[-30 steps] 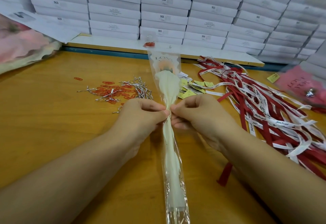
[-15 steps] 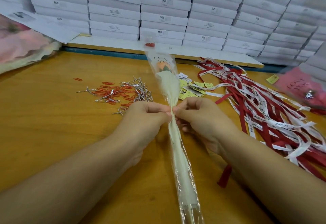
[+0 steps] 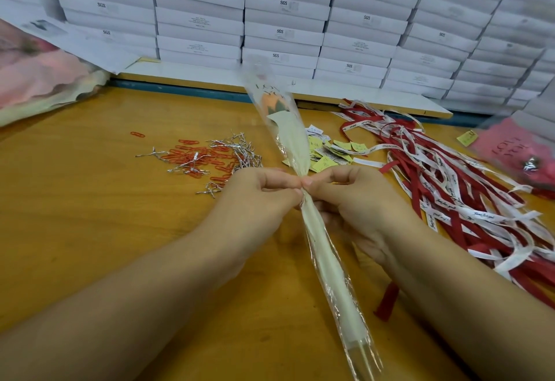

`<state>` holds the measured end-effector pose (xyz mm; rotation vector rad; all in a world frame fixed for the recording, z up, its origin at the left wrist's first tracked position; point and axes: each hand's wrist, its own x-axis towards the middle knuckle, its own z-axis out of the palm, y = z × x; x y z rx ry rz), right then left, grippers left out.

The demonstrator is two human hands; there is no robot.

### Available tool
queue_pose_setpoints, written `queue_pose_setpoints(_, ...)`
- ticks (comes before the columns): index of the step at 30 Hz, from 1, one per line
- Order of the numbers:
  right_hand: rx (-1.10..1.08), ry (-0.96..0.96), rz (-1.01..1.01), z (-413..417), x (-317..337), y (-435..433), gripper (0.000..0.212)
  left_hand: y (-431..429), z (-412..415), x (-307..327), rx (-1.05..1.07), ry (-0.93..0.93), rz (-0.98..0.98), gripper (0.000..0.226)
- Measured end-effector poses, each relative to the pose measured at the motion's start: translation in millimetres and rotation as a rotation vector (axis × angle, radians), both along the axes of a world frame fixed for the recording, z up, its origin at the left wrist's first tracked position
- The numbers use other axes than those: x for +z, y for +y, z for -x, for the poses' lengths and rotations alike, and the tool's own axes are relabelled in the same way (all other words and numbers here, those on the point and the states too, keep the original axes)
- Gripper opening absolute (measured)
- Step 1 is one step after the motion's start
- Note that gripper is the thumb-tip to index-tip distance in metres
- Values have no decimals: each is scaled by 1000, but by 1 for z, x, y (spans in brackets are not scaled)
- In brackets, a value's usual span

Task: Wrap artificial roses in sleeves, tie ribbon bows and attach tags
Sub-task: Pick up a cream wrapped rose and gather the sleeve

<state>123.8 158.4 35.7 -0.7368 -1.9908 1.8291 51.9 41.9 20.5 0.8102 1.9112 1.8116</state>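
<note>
A clear printed sleeve [image 3: 326, 263] with cream paper inside holds an artificial rose [image 3: 271, 103], its orange bloom pointing away from me. The sleeve lies along the middle of the wooden table [image 3: 90, 215]. My left hand [image 3: 255, 200] and my right hand [image 3: 357, 200] pinch the sleeve's gathered neck from both sides, fingertips meeting at the middle. What lies between the fingertips is too small to tell. Red and white ribbons [image 3: 456, 188] lie heaped to the right. Yellow and white tags [image 3: 330, 152] sit just beyond my right hand.
Silver twist ties [image 3: 237, 152] and red paper clips [image 3: 198, 155] are scattered left of the sleeve. Stacked white boxes [image 3: 285, 20] wall off the back. A pink wrapped bundle [image 3: 39, 80] lies far left, a pink sleeve [image 3: 510, 152] far right.
The sleeve has swung: its bloom end has drifted left and its tail end right. Both hands have stayed pinched at the neck.
</note>
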Motion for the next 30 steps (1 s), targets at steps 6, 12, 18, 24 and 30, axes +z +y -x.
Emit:
queue_pose_setpoints(6,-77,64,110,7,-4,-1,11,1,5,0,-19,8,26,23)
queue_pose_setpoints(12,-149,100,157,10,-9,2,4,5,23,2,70,239,206,15)
queue_pose_setpoints(18,-178,123,158,11,-9,4,9,-19,82,2,454,696,549,18)
queue_pose_setpoints(24,-145,99,166,10,-11,-1,6,-24,100,-7,391,749,838,4)
queue_pose_setpoints(30,-139,79,155,9,-11,-2,6,-23,102,-11,378,651,818,12)
